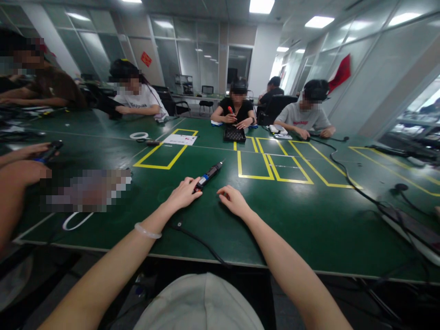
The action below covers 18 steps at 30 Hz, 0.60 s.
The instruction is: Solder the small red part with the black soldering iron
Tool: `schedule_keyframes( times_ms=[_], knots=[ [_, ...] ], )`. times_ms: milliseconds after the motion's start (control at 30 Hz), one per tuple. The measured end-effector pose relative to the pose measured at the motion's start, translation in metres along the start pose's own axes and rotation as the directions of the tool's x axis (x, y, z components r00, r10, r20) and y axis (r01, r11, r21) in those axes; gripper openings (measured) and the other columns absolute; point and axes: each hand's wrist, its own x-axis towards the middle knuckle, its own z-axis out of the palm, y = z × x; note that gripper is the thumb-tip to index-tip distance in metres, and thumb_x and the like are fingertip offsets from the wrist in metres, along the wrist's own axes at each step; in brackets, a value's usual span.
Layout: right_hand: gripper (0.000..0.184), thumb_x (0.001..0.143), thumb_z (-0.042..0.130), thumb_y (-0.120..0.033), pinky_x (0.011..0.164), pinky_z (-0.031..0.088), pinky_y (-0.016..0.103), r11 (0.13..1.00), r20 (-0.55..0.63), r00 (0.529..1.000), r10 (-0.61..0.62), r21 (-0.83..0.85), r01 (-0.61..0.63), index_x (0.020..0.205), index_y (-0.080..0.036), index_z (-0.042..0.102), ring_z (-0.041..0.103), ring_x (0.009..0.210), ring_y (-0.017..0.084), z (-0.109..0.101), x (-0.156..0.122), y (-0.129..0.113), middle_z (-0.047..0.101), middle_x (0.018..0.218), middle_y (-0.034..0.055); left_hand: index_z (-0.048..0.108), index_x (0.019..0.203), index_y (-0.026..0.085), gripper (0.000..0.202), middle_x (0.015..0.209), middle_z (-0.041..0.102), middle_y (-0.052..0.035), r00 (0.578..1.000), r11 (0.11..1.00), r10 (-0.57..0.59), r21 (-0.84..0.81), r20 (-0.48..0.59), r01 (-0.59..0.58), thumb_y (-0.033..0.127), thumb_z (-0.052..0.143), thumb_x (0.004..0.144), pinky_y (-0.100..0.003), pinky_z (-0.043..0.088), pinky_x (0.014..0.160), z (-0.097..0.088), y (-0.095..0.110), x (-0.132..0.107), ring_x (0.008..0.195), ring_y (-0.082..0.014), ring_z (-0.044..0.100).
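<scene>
The head view shows a green table (309,229) with the person's two bare hands over its near half, about midway along the near edge. The left hand (185,192), a pale bangle (147,231) on its wrist, lies with its fingers close together over the rear end of a blue-and-black pen-shaped screwdriver (211,174); whether they grip it or only rest on it, I cannot tell. The screwdriver's thin tip points towards the far edge and slightly right. The right hand (234,200) is just beside, apart from the tool, its fingers loosely bent with nothing visible in them. A black cable (202,240) runs from below the left wrist to the near edge. Yellow tape outlines (273,178) mark the table beyond the hands. Towards the far edge lie a printed white sheet (178,140) and, left of it, a white ring (139,136). At the far edge, a co-worker (247,107) holds a red-handled tool (230,110) above a black tray (234,135).
</scene>
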Motion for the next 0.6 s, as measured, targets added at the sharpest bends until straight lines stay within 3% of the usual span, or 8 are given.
schedule_keyframes(
  times_ms=[367, 467, 600],
  knots=[
    [0.016, 0.090, 0.053, -0.019, 0.074, 0.044, 0.026, 1.000, 0.002, 1.000, 0.004, 0.012, -0.004, 0.102, -0.020, 0.063, 0.055, 0.074, 0.013, 0.001, -0.001, -0.001, 0.060, 0.092, 0.0020, 0.033, 0.150, 0.026, 0.066, 0.142, 0.041, -0.0163, 0.952, 0.946, -0.303, 0.102, -0.049, 0.306, 0.055, 0.037, 0.090, -0.047, 0.046, 0.094, -0.022, -0.092, 0.005, 0.123, -0.0369, 0.049],
    [0.016, 0.090, 0.053, -0.019, 0.074, 0.044, 0.027, 1.000, 0.005, 1.000, 0.003, 0.008, -0.003, 0.103, -0.021, 0.063, 0.055, 0.074, 0.013, 0.001, -0.001, -0.001, 0.060, 0.092, 0.0019, 0.038, 0.146, 0.025, 0.062, 0.136, 0.048, -0.0166, 0.944, 0.937, -0.304, 0.140, -0.125, 0.320, 0.054, 0.037, 0.091, -0.047, 0.047, 0.090, -0.026, -0.101, 0.001, 0.116, -0.0366, 0.053],
    [0.018, 0.091, 0.053, -0.020, 0.074, 0.044, 0.027, 1.000, 0.006, 1.000, 0.002, 0.000, -0.002, 0.106, -0.021, 0.063, 0.055, 0.074, 0.013, 0.002, -0.001, 0.000, 0.061, 0.092, 0.0019, 0.047, 0.134, 0.017, 0.054, 0.129, 0.052, -0.0165, 0.899, 0.929, -0.269, 0.154, -0.345, 0.337, 0.048, 0.046, 0.089, -0.042, 0.047, 0.091, -0.029, -0.096, -0.007, 0.115, -0.0334, 0.052]
  ],
)
